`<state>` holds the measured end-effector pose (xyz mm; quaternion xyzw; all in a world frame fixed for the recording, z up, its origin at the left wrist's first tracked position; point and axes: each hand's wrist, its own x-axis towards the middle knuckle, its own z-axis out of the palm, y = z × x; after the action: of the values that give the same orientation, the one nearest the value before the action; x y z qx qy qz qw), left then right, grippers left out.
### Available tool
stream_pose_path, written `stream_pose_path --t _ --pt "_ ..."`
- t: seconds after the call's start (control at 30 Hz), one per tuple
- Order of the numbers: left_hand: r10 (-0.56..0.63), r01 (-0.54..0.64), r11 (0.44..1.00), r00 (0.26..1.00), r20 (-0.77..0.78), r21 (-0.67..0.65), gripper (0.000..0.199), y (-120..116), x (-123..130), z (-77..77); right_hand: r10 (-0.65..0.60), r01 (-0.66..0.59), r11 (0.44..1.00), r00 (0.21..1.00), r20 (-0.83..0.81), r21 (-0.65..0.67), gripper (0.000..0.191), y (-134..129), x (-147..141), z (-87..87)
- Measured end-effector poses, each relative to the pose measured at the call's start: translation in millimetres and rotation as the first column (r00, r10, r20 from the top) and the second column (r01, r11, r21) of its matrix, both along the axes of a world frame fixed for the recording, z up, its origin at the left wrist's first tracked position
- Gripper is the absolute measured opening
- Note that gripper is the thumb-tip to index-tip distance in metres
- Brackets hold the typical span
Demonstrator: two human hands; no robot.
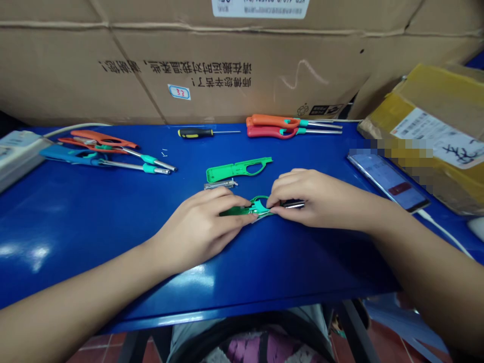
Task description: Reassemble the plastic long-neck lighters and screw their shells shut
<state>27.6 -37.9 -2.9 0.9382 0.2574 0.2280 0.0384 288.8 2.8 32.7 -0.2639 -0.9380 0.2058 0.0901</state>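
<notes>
Both hands work on an opened green lighter (236, 210) with a long metal nozzle, low over the blue table. My left hand (209, 222) grips its body from the left, thumb and forefinger pinching near the teal trigger (260, 207). From the right, my right hand (298, 196) pinches the trigger end, and the metal nozzle (295, 204) shows partly under its fingers. Just beyond lies the loose green half-shell (239, 169) of the handle. A clear fuel tank (220, 185) with a metal end rests between that shell and my left hand.
A yellow-black screwdriver (195, 133) and orange and red lighters (272, 126) lie along a large cardboard box (170, 55). Opened blue (71, 155) and orange lighters sit left, near a white power strip (17, 151). A phone (387, 181) and a taped box (434, 126) are right.
</notes>
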Motion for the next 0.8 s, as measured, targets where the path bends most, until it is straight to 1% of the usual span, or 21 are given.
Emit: stream_pose_path --t 0.13,0.33,0.43,0.53,0.6,0.67,0.8 --pt "0.012 -0.012 1.0 1.0 -0.001 -0.018 0.026 0 3 0.5 0.022 -0.023 0.999 0.999 0.04 0.035 0.016 -1 -1 1.2" --pt "0.025 -0.025 0.999 1.0 -0.005 -0.048 0.024 0 4 0.0 0.015 -0.022 0.996 0.997 0.078 0.082 0.017 -4 -2 1.5" --pt "0.031 -0.028 0.997 0.999 0.033 -0.077 0.025 0 5 -0.7 -0.024 0.015 0.992 0.997 0.067 0.125 0.021 -6 -5 -0.1" --pt "0.05 -0.033 0.986 0.994 0.1 -0.164 0.025 0 6 -1.5 -0.082 0.075 0.986 0.996 0.041 0.152 0.02 -8 -8 -2.7" --pt "0.066 -0.037 0.976 0.989 0.131 -0.213 0.025 0 7 -2.2 -0.124 0.118 0.983 0.992 0.037 0.14 0.019 -8 -11 -4.6" --pt "0.082 -0.045 0.972 0.985 0.152 -0.232 0.025 0 8 -3.0 -0.169 0.165 0.981 0.985 0.031 0.103 0.017 -9 -14 -6.1" --pt "0.084 -0.039 0.967 0.982 0.169 -0.254 0.023 -1 8 -3.2 -0.265 0.265 0.964 0.964 0.008 -0.026 0.014 -9 -19 -7.5"
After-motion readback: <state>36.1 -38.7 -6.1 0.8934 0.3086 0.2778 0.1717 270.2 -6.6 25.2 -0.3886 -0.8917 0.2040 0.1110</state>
